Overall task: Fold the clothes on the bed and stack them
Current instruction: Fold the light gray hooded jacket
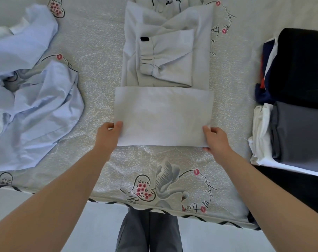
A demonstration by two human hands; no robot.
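A pale grey long-sleeved shirt (165,57) lies lengthwise in the middle of the bed, its sleeves folded across the body. Its lower part (163,115) is doubled up into a flat panel nearest me. My left hand (109,133) pinches the panel's near left corner, thumb on top. My right hand (216,139) pinches the near right corner the same way. To the right stand two stacks of folded clothes: a black-topped one (300,68) and a dark grey-topped one (300,131).
Crumpled light blue shirts (32,106) lie unfolded at the left of the bed. The patterned bedsheet (100,70) shows between the piles, and its near edge (154,210) runs just in front of my legs.
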